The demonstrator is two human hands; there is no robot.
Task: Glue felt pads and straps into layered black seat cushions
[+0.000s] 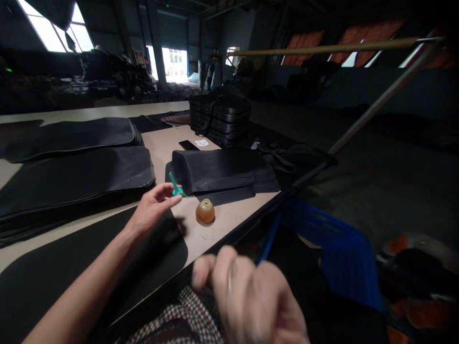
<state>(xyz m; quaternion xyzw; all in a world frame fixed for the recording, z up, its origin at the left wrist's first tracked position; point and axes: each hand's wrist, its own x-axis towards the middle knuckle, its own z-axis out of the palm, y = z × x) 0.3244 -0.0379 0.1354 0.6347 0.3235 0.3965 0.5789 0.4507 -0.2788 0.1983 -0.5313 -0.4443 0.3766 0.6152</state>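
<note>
**Green piece (177, 191) pinched above the table (229, 222), near an amber jar (205, 213)**

With the jar as the clock's centre, the green piece is at 10 o'clock, apart from it. The left hand (154, 206) pinches it between thumb and fingers, its thin stem angled up. It looks like light, fairly stiff plastic; I would grip the thicker middle, since the stem could bend.

The jar stands upright on the table, the hole in its top uncovered. It is probably smooth and possibly slippery or breakable, so the rounded sides seem the safest hold. Whatever is inside could spill if tipped.

The right hand (247, 298) is at 5 o'clock, blurred, its fingers curled in; whether it holds anything cannot be told.

Further out, folded black sheets (222, 172) lie at 1 o'clock, probably soft and floppy. A single black panel (154, 258) is at 8, below the left forearm, and stacked panels (79, 167) sit between 9 and 10. A phone (188, 145) lies past 11, a white label (201, 143) at 12, and a blue crate (346, 258) between 3 and 4.
</note>
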